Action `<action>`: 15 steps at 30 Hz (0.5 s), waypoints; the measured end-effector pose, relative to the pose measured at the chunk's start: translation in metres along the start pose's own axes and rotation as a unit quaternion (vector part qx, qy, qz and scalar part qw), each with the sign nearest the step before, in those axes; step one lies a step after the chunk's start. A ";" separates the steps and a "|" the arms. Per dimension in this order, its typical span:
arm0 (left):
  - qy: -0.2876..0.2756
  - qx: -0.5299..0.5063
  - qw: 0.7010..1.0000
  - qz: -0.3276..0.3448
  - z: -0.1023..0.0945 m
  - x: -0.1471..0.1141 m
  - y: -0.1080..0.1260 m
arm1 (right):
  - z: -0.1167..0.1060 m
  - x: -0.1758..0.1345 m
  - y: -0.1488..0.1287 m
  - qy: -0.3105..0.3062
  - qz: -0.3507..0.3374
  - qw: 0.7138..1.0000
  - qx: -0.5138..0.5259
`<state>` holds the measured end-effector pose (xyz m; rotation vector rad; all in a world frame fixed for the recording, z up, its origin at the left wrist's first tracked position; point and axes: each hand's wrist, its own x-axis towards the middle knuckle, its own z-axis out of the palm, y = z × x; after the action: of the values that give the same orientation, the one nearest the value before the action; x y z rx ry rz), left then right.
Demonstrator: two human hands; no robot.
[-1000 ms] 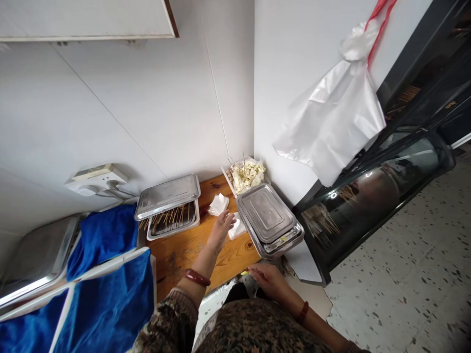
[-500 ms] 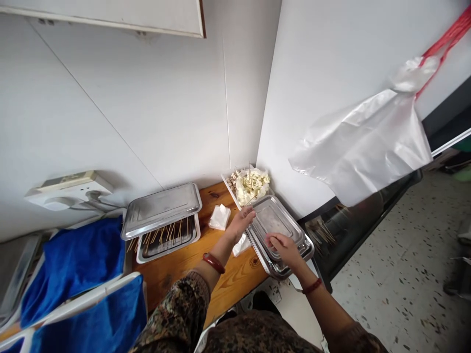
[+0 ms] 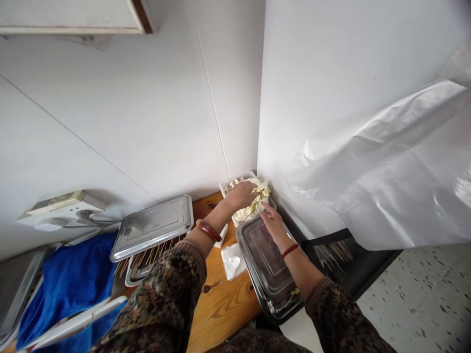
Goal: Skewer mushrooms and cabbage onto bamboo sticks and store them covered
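My left hand (image 3: 242, 194) reaches over a white tray (image 3: 222, 188) in the corner, its fingers at a heap of pale yellow-green vegetable pieces (image 3: 262, 189). Those fingertips are partly hidden, so a grip cannot be made out. My right hand (image 3: 274, 221) is just above the far end of a metal tray lid (image 3: 267, 255), thumb and fingers apart, pointing toward the heap. Nothing shows in it. The lid lies on a metal tray, where a small green piece (image 3: 294, 292) shows near the close edge. Brownish-white pieces (image 3: 231, 184) sit in the white tray's left part.
Left of me, a second metal lid (image 3: 154, 228) rests tilted over a tray of wooden skewers (image 3: 154, 255). White plastic packets (image 3: 233, 261) lie on the wooden table (image 3: 228, 304). A plastic bag (image 3: 405, 166) hangs at right, above a dark tray with skewers (image 3: 338, 251). Blue cloths (image 3: 73, 274) cover containers.
My left hand has moved from the lid's left edge forward over the vegetable heap. My right hand has moved from the lid's middle toward its far end. The view has shifted.
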<state>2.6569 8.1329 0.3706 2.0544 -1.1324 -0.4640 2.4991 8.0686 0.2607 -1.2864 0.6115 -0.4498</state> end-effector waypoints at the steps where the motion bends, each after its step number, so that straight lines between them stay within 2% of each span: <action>1: -0.013 0.021 1.000 -0.002 0.008 0.014 0.002 | 0.000 0.008 0.000 0.002 0.006 1.000 0.011; 4: -0.048 0.074 0.996 -0.022 0.030 0.047 0.000 | -0.001 0.024 0.001 0.016 0.040 0.998 0.038; 7: -0.082 0.115 0.989 -0.048 0.043 0.068 -0.011 | -0.005 0.029 0.001 0.007 0.077 0.994 0.074; 12: -0.116 0.150 0.979 -0.069 0.046 0.087 -0.027 | -0.012 0.024 -0.004 -0.034 0.099 0.981 0.163; 15: -0.121 0.161 0.976 -0.079 0.044 0.091 -0.031 | -0.014 0.021 -0.006 -0.037 0.115 0.962 0.245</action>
<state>2.6973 8.0484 0.3209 2.4331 -1.2576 -0.6606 2.5063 8.0439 0.2606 -0.7468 0.5360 -0.3311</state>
